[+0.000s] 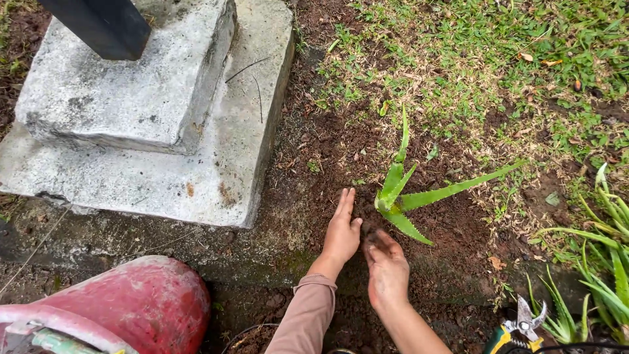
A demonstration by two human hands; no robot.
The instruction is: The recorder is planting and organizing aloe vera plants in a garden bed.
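Observation:
A small aloe plant (401, 196) with several pointed green leaves stands in dark loose soil (341, 151). My left hand (342, 229) lies flat on the soil just left of the plant's base, fingers straight and together. Just below the base, my right hand (386, 265) presses on the soil with its fingers curled slightly, dirt on them. Neither hand holds anything. A pink sleeve (304, 314) covers my left forearm.
A stepped concrete block (164, 118) with a dark post (108, 23) fills the upper left. A red rounded container (147, 301) sits at the lower left. Pruning shears (521, 324) lie at the lower right beside more aloe plants (603, 262). Grass (498, 52) covers the upper right.

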